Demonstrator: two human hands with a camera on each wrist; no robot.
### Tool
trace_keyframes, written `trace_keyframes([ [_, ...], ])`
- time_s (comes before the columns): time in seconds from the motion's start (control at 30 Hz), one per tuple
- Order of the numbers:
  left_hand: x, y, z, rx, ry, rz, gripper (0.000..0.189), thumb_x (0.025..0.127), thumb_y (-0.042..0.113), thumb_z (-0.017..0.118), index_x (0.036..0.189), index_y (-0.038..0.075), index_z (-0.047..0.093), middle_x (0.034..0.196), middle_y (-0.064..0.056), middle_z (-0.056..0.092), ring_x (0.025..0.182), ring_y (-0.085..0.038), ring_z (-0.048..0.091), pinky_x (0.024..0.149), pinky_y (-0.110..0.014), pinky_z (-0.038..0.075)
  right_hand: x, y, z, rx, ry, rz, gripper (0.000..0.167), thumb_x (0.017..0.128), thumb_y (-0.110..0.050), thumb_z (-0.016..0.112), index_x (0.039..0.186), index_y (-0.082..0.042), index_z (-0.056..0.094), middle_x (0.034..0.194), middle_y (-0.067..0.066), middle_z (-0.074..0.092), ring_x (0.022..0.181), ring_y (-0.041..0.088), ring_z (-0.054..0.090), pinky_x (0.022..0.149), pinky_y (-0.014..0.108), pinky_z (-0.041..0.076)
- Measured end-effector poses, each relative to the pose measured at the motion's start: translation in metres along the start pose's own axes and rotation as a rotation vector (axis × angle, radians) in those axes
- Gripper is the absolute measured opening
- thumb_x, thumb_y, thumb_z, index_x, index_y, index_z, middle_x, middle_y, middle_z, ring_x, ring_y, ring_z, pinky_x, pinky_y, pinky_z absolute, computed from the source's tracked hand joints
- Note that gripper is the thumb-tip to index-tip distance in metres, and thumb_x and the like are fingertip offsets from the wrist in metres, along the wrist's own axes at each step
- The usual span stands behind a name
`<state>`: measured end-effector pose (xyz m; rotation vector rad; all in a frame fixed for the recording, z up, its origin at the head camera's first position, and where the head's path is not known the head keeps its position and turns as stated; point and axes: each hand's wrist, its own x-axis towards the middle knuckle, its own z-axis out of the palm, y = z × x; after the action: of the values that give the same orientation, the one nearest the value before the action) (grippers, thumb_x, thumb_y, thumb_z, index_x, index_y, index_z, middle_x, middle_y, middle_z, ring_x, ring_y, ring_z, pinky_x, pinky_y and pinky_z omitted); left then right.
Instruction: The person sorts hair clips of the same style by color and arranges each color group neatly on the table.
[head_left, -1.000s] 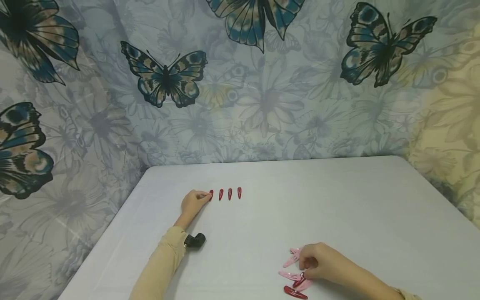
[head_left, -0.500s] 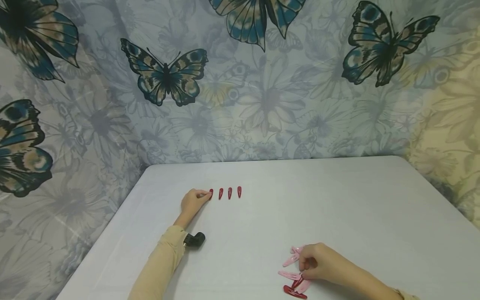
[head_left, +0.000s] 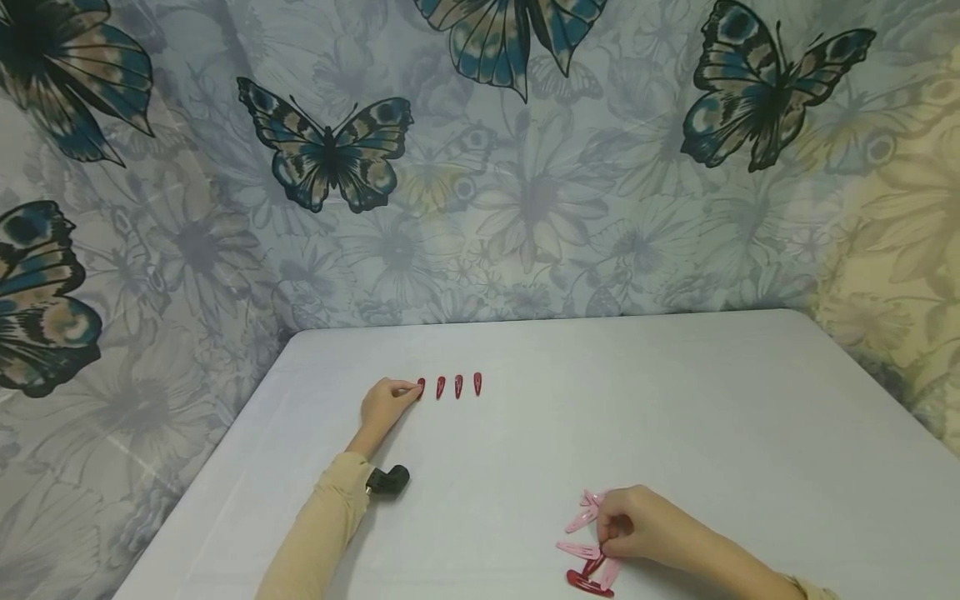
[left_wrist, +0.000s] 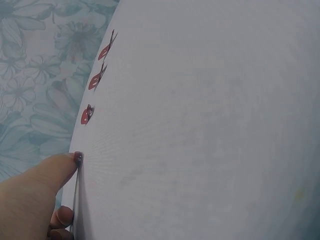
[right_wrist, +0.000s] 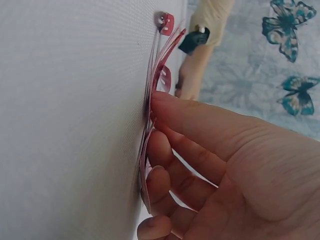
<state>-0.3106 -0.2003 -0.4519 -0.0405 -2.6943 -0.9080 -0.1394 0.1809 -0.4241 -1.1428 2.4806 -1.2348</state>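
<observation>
At the far left of the table, my left hand (head_left: 384, 410) pinches the leftmost red hair clip (head_left: 422, 387) of a short row. To its right lie three more red hair clips (head_left: 459, 386), evenly spaced and upright in the head view. In the left wrist view, the held clip (left_wrist: 78, 158) peeks out at the thumb tip. My right hand (head_left: 651, 525) is down at a loose pile near the front, fingers curled, thumb and fingertips on a hair clip (right_wrist: 162, 65); I cannot tell its colour for sure. Pink hair clips (head_left: 579, 551) and red hair clips (head_left: 590, 583) overlap around the fingertips.
The white table (head_left: 712, 417) backs onto a butterfly-patterned wall covering (head_left: 525, 208). A black wrist camera (head_left: 388, 481) sticks out from the left sleeve. Another pink hair clip (head_left: 581, 520) lies just beyond the right hand's fingers.
In the pile, a pink clip and a red clip under the right fingertips have turned slightly. The left hand stays on the leftmost red clip.
</observation>
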Motion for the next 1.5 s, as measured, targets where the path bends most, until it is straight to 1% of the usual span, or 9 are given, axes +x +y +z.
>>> trace_keyframes([
  [0.17, 0.0002, 0.0003, -0.0002, -0.006, -0.003, 0.005, 0.022, 0.077, 0.031, 0.07, 0.084, 0.011, 0.074, 0.068, 0.001, 0.05, 0.059, -0.015, 0.042, 0.055, -0.031, 0.035, -0.0006, 0.0011, 0.0011, -0.022, 0.018, -0.034, 0.018, 0.072, -0.005, 0.071, 0.069, -0.018, 0.058, 0.068, -0.017, 0.046, 0.06, -0.003, 0.043, 0.048, 0.019, 0.039],
  [0.37, -0.0001, 0.001, 0.0004, -0.016, -0.005, 0.015, 0.022, 0.077, 0.03, 0.07, 0.085, 0.01, 0.074, 0.065, 0.001, 0.048, 0.056, -0.015, 0.039, 0.053, -0.03, 0.033, -0.0028, 0.0012, 0.0023, -0.011, 0.013, 0.007, 0.017, 0.07, -0.015, 0.074, 0.071, -0.019, 0.058, 0.068, -0.015, 0.046, 0.061, 0.0, 0.043, 0.049, 0.019, 0.038],
  [0.47, -0.0004, 0.0011, 0.0013, -0.007, -0.004, 0.015, 0.022, 0.077, 0.03, 0.07, 0.085, 0.01, 0.074, 0.065, 0.001, 0.047, 0.056, -0.015, 0.038, 0.053, -0.03, 0.032, -0.003, 0.0016, 0.0037, -0.008, 0.005, 0.003, 0.02, 0.068, -0.015, 0.075, 0.074, -0.019, 0.057, 0.07, -0.015, 0.046, 0.062, 0.0, 0.042, 0.05, 0.019, 0.038],
  [0.6, -0.0006, 0.0016, 0.0021, -0.005, -0.006, 0.009, 0.022, 0.077, 0.03, 0.07, 0.085, 0.01, 0.074, 0.064, 0.001, 0.046, 0.056, -0.015, 0.038, 0.052, -0.03, 0.032, -0.0024, 0.0022, 0.0054, -0.01, -0.005, -0.025, 0.022, 0.068, -0.012, 0.075, 0.077, -0.02, 0.057, 0.073, -0.014, 0.046, 0.063, -0.001, 0.042, 0.051, 0.018, 0.039],
  [0.77, -0.0007, 0.0019, 0.0016, -0.006, -0.008, 0.011, 0.022, 0.078, 0.031, 0.069, 0.085, 0.01, 0.074, 0.067, 0.001, 0.049, 0.058, -0.015, 0.04, 0.053, -0.03, 0.033, -0.0017, 0.0022, 0.0059, -0.012, -0.003, -0.056, 0.022, 0.068, -0.007, 0.074, 0.075, -0.019, 0.057, 0.072, -0.014, 0.046, 0.063, -0.001, 0.04, 0.05, 0.017, 0.038],
  [0.9, -0.0015, 0.0021, -0.0004, -0.01, -0.003, 0.007, 0.021, 0.077, 0.03, 0.07, 0.084, 0.011, 0.074, 0.066, 0.001, 0.049, 0.058, -0.016, 0.04, 0.054, -0.03, 0.033, -0.0007, 0.0016, 0.0055, -0.008, -0.016, -0.07, 0.021, 0.069, -0.008, 0.074, 0.073, -0.018, 0.056, 0.071, -0.013, 0.046, 0.064, 0.0, 0.04, 0.05, 0.017, 0.037],
  [1.1, -0.0021, 0.002, -0.0009, -0.009, -0.002, 0.016, 0.022, 0.077, 0.03, 0.07, 0.084, 0.009, 0.074, 0.064, 0.001, 0.047, 0.056, -0.016, 0.038, 0.052, -0.03, 0.032, -0.0004, 0.0008, 0.004, 0.01, -0.046, -0.057, 0.022, 0.07, -0.007, 0.073, 0.072, -0.017, 0.053, 0.07, -0.014, 0.047, 0.062, -0.001, 0.04, 0.05, 0.017, 0.037],
  [1.33, -0.0025, 0.0027, -0.0016, -0.012, 0.007, 0.024, 0.022, 0.077, 0.03, 0.07, 0.084, 0.009, 0.073, 0.065, 0.001, 0.048, 0.057, -0.015, 0.039, 0.052, -0.03, 0.033, 0.0013, 0.0001, 0.0018, 0.13, -0.096, -0.009, 0.019, 0.072, -0.003, 0.068, 0.071, -0.016, 0.055, 0.068, -0.018, 0.047, 0.058, -0.005, 0.04, 0.047, 0.018, 0.038],
  [1.5, -0.0031, 0.0043, -0.0028, -0.011, 0.0, 0.014, 0.022, 0.077, 0.03, 0.07, 0.085, 0.009, 0.073, 0.065, 0.001, 0.047, 0.057, -0.015, 0.039, 0.052, -0.03, 0.033, 0.0004, 0.0034, -0.0004, 0.241, -0.112, -0.007, 0.013, 0.076, -0.003, 0.066, 0.075, -0.012, 0.057, 0.069, -0.014, 0.048, 0.058, -0.004, 0.04, 0.046, 0.018, 0.038],
])
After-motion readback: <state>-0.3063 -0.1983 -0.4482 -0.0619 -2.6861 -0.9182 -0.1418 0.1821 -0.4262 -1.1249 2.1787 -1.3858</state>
